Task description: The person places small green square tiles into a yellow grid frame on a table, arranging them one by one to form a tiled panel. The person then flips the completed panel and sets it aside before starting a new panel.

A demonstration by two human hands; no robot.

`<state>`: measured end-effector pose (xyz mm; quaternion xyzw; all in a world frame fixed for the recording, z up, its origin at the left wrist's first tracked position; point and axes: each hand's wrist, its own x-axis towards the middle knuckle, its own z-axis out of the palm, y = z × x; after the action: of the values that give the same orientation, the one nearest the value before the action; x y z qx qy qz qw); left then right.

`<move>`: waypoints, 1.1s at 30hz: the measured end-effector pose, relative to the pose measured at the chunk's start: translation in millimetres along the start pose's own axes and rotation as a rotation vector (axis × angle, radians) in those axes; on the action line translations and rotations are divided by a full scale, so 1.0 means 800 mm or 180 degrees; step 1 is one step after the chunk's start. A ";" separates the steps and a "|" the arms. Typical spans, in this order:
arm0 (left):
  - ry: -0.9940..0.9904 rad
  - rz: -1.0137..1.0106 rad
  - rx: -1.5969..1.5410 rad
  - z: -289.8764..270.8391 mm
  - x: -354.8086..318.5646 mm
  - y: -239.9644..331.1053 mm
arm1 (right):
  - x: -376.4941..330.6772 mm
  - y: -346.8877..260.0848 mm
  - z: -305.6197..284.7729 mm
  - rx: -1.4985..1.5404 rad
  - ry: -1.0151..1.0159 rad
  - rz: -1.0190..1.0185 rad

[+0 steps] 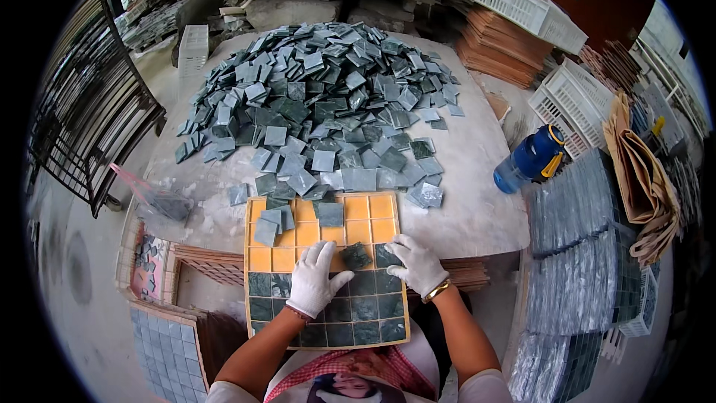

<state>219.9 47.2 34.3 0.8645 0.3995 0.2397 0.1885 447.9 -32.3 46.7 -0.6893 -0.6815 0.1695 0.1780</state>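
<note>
Grid tray [326, 233]: a yellow moulded tray of square cells lies nearest the body, overhanging the near edge of the surface [477, 179]; its near rows are filled with dark green square tiles, its far rows are mostly bare yellow.
Left hand [315, 280]: white-gloved, lying flat on the boundary between filled and bare rows, fingers spread and pressing down; its grip is wide and holds nothing.
Loose tile [356, 256]: a dark green tile sits tilted between the two hands, at the first bare row, not yet square in its cell.
Right hand [416, 263]: white-gloved, with a gold bangle at the wrist, fingertips resting on the tray just right of the tilted tile; grip wide, nothing clasped.
Stray tiles [270, 225]: a few grey-green tiles lie unseated on the far left cells of the tray, one more near its far middle.
Tile heap [321, 89]: a broad pile of grey and green squares covers the far half of the surface, trailing down to the far edge of the tray.
Blue bottle [531, 158]: lies on its side at the right edge of the surface.
Doing it well: I judge that the tile should be turned until its edges line up with the cell ribs, then pressed flat with the fingertips while the left palm steadies the tray.
</note>
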 end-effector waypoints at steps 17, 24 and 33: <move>-0.1178 0.0607 -0.0589 0.013 0.040 -0.006 | 0.026 0.004 -0.017 0.0029 -0.0732 -0.0325; -0.0406 0.0073 -0.1275 -0.019 -0.001 -0.033 | 0.038 -0.038 0.002 -0.0144 -0.0273 -0.0418; -0.0136 -0.0471 -0.1627 -0.045 -0.037 -0.014 | 0.046 -0.055 0.020 -0.0538 -0.0210 -0.0194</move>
<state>176.3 35.6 50.2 0.7622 0.3841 0.3000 0.4261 402.2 4.8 53.8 -0.6748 -0.7195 0.1286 0.1017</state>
